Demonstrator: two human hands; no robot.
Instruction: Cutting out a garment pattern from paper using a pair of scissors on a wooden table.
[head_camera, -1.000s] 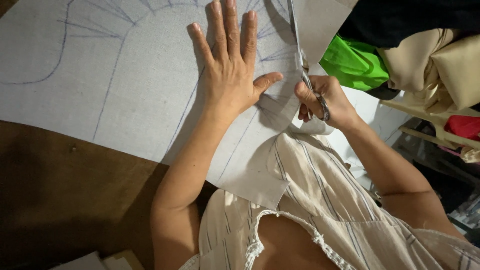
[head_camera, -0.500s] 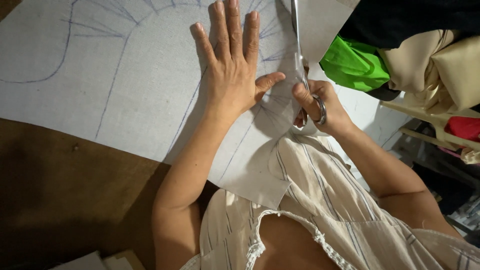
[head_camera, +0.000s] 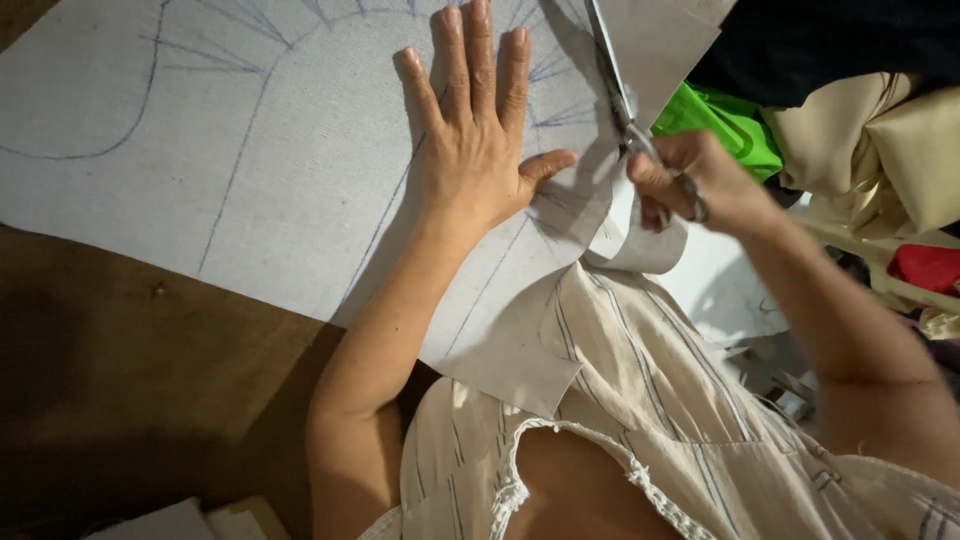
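A large sheet of pale grey fabric (head_camera: 250, 180) marked with blue pen lines lies across a dark brown table (head_camera: 130, 380). My left hand (head_camera: 475, 140) presses flat on the fabric, fingers spread. My right hand (head_camera: 700, 185) grips the handles of metal scissors (head_camera: 620, 95), whose blades point away from me along the fabric's right side. A cut strip of fabric (head_camera: 640, 245) curls down below the scissors.
A heap of cloth sits at the right: bright green (head_camera: 720, 120), black (head_camera: 840, 45), beige (head_camera: 880, 150) and red (head_camera: 925, 265). Pale boxes or paper (head_camera: 190, 520) lie at the table's near edge. My striped shirt (head_camera: 620, 400) overlaps the fabric's lower corner.
My right hand with the scissors has moved a little forward along the fabric's right side. My left hand stays pressed in the same spot.
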